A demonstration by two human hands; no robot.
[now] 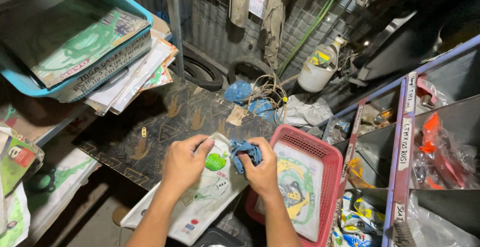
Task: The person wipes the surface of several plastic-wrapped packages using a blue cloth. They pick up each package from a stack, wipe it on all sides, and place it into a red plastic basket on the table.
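My left hand grips the top edge of a flat clear-wrapped packet with a white card, green outlines and a green apple-shaped sticker. My right hand is closed on a crumpled blue cloth, pressed against the packet's upper right corner. Both hands are in the lower middle, above a dark board with gold prints. Just right of my right hand stands a red plastic basket with more flat packets upright in it.
A blue tray of papers and packets sits on a shelf at the upper left. Purple-framed shelving with bagged parts fills the right. Tyres, a white jug, blue rags and a wire coil lie by the corrugated wall.
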